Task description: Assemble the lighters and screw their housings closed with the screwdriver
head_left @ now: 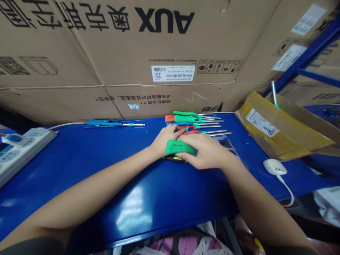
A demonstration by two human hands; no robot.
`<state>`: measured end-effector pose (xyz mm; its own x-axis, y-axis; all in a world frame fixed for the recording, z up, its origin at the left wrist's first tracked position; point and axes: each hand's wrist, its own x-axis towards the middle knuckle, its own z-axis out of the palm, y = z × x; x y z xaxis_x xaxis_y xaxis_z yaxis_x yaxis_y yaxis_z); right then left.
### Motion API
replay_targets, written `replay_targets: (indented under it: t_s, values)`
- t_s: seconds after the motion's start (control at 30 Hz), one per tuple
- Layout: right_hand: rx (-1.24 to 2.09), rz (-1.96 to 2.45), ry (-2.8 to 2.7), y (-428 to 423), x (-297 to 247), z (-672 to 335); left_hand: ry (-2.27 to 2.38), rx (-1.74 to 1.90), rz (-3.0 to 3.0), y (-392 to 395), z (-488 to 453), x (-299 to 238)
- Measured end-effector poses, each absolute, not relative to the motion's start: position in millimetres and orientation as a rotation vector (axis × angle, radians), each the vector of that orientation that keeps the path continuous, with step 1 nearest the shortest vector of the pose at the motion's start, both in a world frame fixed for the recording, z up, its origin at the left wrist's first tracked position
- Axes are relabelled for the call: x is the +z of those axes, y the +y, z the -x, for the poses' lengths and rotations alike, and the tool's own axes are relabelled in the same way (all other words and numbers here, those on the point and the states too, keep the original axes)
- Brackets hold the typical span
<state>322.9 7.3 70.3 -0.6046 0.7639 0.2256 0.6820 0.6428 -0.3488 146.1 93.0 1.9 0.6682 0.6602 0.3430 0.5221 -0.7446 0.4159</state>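
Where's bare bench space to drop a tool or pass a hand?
Free: wide bare table between power strip and left forearm, in front of the blue screwdriver; front edge between both forearms. Crowded: screwdriver row, left hand, right hand gripping green handle; envelope and white puck fill the right.

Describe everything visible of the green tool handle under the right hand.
The green plastic-looking tool handle lies crosswise, roughly level, just above the glossy blue table. Its rounded left end shows; the right hand closes over the rest, hiding any shaft. The left hand rests just behind it; contact is unclear. A dark yellow-marked object lies beneath.
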Motion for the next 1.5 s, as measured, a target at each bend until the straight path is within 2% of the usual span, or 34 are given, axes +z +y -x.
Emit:
replay_targets:
  t_s: [0.07, 0.17, 0.3, 0.5, 0.63, 0.8, 1.5]
  values:
    - [0.405, 1.082, -2.679, -3, 69, -308, 0.896, 0.739, -2.602, 98, -140, 6]
    - [0.359, 0.987, -2.874, -17, 57, -283, 0.882, 0.862, -2.564, 95, -124, 20]
    - [0.315, 0.876, -2.891, -24, 34, -258, 0.846, 0.973, -2.441, 65, -90, 38]
    - [0.314, 0.894, -2.735, -15, 30, -257, 0.864, 0.7, -2.427, 10, -32, 33]
    - [0.166, 1.234, -2.63, -8, 43, -276, 0.873, 0.577, -2.496, -8, -10, 21]
    - [0.256, 1.427, -2.713, -2, 41, -291, 0.821, 0.48, -2.515, -13, -10, 10]
    - [0.124, 1.448, -2.48, 19, 8, -277, 0.92, 0.591, -2.409, -19, -10, -1]
